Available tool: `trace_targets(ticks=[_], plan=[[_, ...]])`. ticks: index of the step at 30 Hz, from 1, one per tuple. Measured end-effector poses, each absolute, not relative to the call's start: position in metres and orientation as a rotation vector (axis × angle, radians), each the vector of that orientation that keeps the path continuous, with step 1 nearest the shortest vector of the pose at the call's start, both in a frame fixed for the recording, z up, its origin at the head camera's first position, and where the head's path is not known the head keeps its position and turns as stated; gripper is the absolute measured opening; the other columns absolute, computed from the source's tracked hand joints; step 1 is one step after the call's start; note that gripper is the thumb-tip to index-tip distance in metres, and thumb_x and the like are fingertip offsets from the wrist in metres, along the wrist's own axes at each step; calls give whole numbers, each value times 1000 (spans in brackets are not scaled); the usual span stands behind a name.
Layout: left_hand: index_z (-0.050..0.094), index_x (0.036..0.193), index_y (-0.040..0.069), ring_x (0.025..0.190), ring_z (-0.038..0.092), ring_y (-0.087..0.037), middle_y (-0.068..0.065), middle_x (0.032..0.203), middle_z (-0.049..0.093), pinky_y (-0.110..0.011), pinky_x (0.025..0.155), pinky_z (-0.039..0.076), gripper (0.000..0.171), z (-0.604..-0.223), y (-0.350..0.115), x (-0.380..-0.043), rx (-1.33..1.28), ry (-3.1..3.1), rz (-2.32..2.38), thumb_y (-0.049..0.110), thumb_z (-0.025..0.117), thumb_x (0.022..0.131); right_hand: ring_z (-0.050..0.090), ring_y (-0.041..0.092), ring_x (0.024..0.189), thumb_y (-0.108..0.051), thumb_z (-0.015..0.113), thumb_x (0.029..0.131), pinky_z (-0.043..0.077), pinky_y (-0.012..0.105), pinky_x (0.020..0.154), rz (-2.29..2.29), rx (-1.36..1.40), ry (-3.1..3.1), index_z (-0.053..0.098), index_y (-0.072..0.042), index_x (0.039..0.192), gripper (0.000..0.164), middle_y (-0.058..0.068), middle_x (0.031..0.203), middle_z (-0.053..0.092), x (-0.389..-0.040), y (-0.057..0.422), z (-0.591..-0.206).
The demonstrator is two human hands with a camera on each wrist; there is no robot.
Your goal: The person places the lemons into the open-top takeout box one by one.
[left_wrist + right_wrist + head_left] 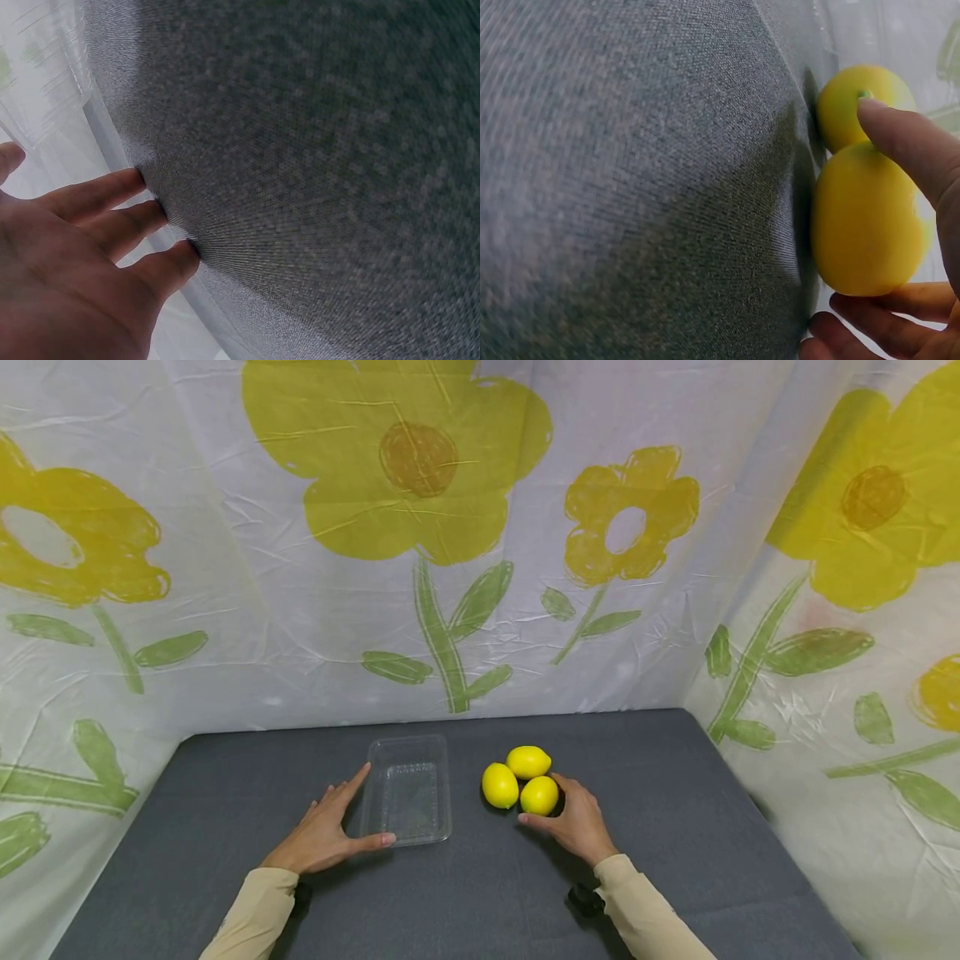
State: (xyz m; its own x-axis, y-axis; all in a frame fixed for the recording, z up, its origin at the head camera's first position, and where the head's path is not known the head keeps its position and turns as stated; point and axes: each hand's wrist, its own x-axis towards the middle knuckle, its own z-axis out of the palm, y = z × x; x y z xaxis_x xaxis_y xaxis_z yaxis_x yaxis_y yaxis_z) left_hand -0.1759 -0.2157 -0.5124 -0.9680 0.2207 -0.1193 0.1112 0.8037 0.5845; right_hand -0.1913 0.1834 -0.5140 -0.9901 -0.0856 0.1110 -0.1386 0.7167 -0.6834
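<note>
Three yellow lemons sit close together on the grey cloth: one at the back (528, 762), one at the left (500, 786) and a nearest one (539, 796). My right hand (576, 820) is around the nearest lemon, thumb on its front side and fingers on its right; whether they touch it I cannot tell. The right wrist view shows that lemon (866, 225) between thumb and fingers, another lemon (855, 97) beyond. A clear plastic container (408, 835) lies left of the lemons. My left hand (322, 831) spreads at its left side, thumb by the near edge, fingertips (184, 259) on the cloth.
The grey cloth (480, 902) covers the table up to its back edge. White curtains (300, 635) with printed yellow flowers stand behind and at both sides. A small black object (585, 900) shows at my right wrist.
</note>
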Motion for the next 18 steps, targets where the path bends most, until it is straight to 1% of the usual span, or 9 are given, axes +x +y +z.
trace_targets(ticks=[4,8,11,18], plan=[[6,166,20,144,12,-62,-28,164,19,-81,108,8,120,-512,-216,-176,262,2804,899,70,73,80,54,47,123,-37,92,75,45,61,101,1123,179,-2867,51,11,141,91,30,137,56,-193,184,-514],[7,165,18,144,13,-62,-28,163,20,-81,108,9,120,-509,-216,-176,266,2809,885,71,73,79,55,47,122,-35,93,74,46,60,99,1111,176,-2877,52,11,140,91,30,136,56,-193,185,-514],[8,165,18,144,14,-63,-29,163,21,-82,107,11,120,-508,-215,-175,272,2817,870,71,73,79,56,46,121,-32,94,72,48,59,98,1123,160,-2875,52,10,140,91,30,135,56,-193,185,-513],[7,165,19,144,13,-62,-29,163,20,-81,108,11,120,-506,-214,-174,267,2809,867,70,73,79,56,45,122,-25,96,69,48,59,98,1158,136,-2860,54,7,140,89,28,136,57,-188,185,-508]])
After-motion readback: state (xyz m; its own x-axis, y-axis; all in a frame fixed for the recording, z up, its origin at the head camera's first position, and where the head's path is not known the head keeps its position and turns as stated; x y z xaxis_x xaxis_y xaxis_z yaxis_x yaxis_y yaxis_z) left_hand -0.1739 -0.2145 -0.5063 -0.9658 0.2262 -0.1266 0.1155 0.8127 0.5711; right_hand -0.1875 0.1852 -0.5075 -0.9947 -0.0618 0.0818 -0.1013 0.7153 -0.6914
